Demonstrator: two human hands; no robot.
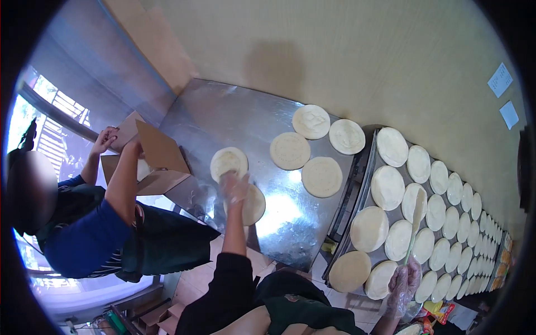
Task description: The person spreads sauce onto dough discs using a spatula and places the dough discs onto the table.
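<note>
My left hand (234, 188), in a clear glove, reaches over the steel table to the lower edge of a flat dough round (229, 161). Its fingers are blurred, and I cannot tell if they grip the dough. Another dough round (254, 205) lies partly under that wrist. My right hand (404, 281), gloved too, is closed round the thin greenish handle of a long-handled tool (417, 209). The tool's flat tan head lies over a dough round (410, 195) among the rows on the right; whether it touches is unclear.
Several dough rounds (322, 177) sit on the steel table (223, 111). Trays (365, 187) filled with dough rounds stretch away rightward. At left, a co-worker (95, 234) reaches into an open cardboard box (162, 148). A gap separates table and trays. Colourful packets (438, 311) lie at lower right.
</note>
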